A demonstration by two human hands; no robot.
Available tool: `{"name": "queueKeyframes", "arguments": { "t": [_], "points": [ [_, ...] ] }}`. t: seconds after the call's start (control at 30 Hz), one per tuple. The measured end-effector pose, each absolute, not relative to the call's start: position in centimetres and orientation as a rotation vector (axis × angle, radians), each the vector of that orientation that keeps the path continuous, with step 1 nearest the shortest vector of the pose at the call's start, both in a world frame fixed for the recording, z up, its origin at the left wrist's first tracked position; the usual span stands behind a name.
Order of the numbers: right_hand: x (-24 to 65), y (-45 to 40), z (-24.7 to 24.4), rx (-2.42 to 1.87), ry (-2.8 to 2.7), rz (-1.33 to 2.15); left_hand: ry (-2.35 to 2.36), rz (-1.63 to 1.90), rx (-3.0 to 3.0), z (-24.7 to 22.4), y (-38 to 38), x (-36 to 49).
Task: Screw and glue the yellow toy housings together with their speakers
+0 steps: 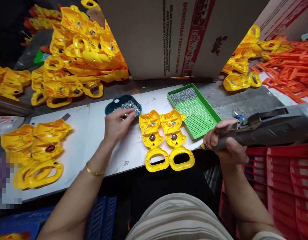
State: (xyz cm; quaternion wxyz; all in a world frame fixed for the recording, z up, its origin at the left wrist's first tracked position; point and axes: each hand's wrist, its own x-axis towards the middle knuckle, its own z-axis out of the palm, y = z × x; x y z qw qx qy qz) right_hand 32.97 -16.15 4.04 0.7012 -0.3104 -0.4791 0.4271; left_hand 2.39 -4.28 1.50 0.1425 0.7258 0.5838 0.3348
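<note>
My left hand [119, 125] is at the near rim of a dark teal dish [109, 108] holding many small silver screws [129, 106]. Its fingers are pinched together, with a few silver screws showing at the fingertips. My right hand [225, 138] is wrapped round a grey electric screwdriver [266, 128], its tip pointing left near the table's front edge. Between my hands, two yellow plastic shell halves [151, 128] lie side by side, hollow side up, with wires and a round speaker in each. Their oval handle loops [157, 160] jut over the front edge.
A green perforated tray [201, 116] with screws at its far end lies right of the shells. More yellow shells [49, 140] lie at left, with a large heap [84, 53] behind. A cardboard box [154, 40] stands at the back; orange parts [291, 66] pile at right.
</note>
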Motion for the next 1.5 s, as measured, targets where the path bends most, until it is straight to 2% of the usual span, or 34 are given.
{"name": "queueKeyframes", "arguments": {
  "t": [0.2, 0.37, 0.93, 1.5],
  "points": [
    [32.5, -16.0, 5.7, -0.549, -1.026, 0.873, 1.247, 0.877, 1.468, 0.9, -15.6, 9.7],
    [31.3, -18.0, 7.4, -0.516, -1.071, 0.956, 1.089, 0.961, 1.329, -0.4, -19.6, 13.1],
    [30.0, -17.9, 6.4, -0.511, -1.216, 1.112, 1.052, 0.99, 1.539, -2.2, -21.2, 12.6],
    [29.5, -18.1, 5.8, -0.589, -1.169, 1.075, 1.047, 0.935, 1.677, -2.3, -20.9, 12.2]
  ]
}}
